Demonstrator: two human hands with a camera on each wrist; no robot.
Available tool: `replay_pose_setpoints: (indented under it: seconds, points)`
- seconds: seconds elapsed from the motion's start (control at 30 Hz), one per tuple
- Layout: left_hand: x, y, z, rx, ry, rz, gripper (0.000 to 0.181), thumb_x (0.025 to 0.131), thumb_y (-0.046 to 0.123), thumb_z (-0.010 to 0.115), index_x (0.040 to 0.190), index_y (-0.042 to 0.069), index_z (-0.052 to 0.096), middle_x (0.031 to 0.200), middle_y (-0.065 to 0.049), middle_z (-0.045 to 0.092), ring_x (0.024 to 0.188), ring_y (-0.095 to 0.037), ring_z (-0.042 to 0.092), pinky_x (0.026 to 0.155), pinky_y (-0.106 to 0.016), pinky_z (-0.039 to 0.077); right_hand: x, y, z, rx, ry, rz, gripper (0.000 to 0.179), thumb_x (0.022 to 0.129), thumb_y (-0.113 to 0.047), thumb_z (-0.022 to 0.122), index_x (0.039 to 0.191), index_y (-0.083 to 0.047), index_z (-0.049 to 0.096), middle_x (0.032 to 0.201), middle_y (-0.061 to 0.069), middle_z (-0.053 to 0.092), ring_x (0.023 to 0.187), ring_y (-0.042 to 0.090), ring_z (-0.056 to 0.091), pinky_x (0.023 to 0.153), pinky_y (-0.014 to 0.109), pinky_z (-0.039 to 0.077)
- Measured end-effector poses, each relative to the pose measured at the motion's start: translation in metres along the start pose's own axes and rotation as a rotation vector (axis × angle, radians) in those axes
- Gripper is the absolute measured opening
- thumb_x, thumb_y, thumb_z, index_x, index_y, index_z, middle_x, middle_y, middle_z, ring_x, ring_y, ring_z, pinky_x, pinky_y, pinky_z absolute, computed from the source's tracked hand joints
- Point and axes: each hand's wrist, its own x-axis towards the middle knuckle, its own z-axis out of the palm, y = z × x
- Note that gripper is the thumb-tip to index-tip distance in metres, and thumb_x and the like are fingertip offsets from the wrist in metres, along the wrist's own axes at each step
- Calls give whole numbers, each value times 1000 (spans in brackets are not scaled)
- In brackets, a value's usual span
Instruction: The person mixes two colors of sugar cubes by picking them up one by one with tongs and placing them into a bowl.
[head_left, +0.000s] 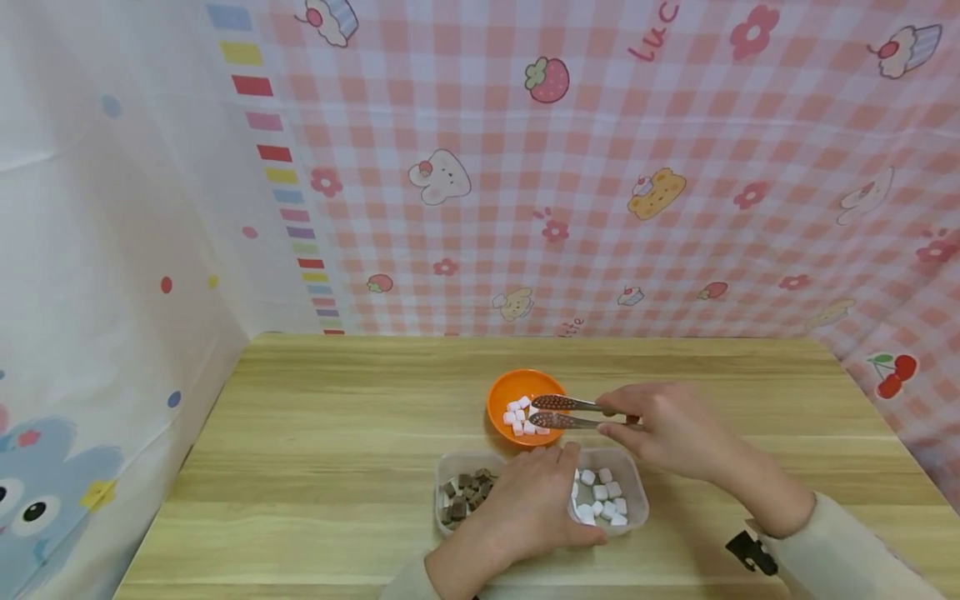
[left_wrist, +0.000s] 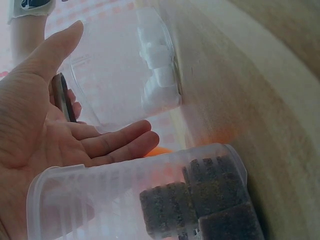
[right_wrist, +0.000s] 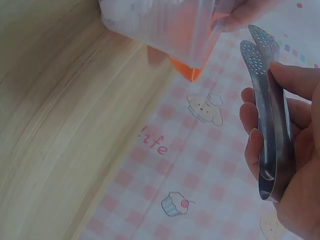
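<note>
My right hand (head_left: 671,425) grips metal tongs (head_left: 573,404) with perforated tips. Those tips stand slightly apart over an orange bowl (head_left: 498,392), which holds several pale pink and white marshmallow-like pieces (head_left: 517,415). Closer in, my left hand (head_left: 525,504) reaches between two clear plastic containers. Its thumb and fingers are spread around the left end of the right-hand container (head_left: 640,492), with white cubes (head_left: 606,492) inside. In the left wrist view its fingers (left_wrist: 117,145) look straight. Brown cubes (head_left: 465,492) lie in the left-hand container (head_left: 442,467), partly hidden behind the left hand.
The containers and bowl stand close together on a wood-grain table (head_left: 322,467). Behind the table hangs a pink checked cloth (head_left: 495,242), and a white cloth (head_left: 172,225) hangs at the left. A black buckle (head_left: 752,553) hangs by the right sleeve.
</note>
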Motion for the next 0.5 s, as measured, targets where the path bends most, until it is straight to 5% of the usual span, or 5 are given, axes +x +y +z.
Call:
replay_pose_setpoints:
  seconds: [0.3, 0.5]
  points:
    - [-1, 0, -1, -21, 13, -2, 92, 76, 65, 86, 140, 6, 55, 123, -2, 65, 113, -16, 62, 106, -37, 51, -11, 9, -16, 17, 101, -41, 30, 78, -9, 89, 107, -8, 80, 96, 2, 79, 72, 1, 65, 58, 20, 54]
    - [0, 1, 0, -35, 6, -11, 95, 76, 64, 87, 143, 5, 54, 128, -4, 66, 116, -17, 62, 108, -38, 49, -28, 13, -31, -10, 172, -63, 36, 69, -6, 91, 104, -9, 81, 91, -2, 78, 70, -2, 61, 55, 13, 47]
